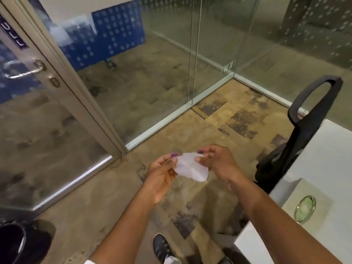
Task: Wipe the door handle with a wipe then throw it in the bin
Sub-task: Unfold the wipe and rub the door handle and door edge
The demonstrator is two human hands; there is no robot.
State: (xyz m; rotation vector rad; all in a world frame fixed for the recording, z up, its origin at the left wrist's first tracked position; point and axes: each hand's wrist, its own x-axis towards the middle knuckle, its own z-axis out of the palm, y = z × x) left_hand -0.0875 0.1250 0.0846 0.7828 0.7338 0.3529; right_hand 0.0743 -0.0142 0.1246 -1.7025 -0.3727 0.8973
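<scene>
A white wipe [191, 167] is held between both hands at chest height over the carpet. My left hand [162, 172] pinches its left edge and my right hand [217, 161] pinches its upper right edge. The silver lever door handle [24, 70] sits on the glass door's frame at the far left, well away from both hands, with a keyhole plate [54, 81] just below it. A dark round bin [17, 242] shows at the bottom left corner, partly cut off by the frame edge.
Glass walls [152, 77] enclose the corner ahead. A black office chair [302, 134] stands at the right beside a white desk [320, 168] with a green-rimmed cable port [304, 209]. My dark shoe [162, 246] is on the patterned carpet below.
</scene>
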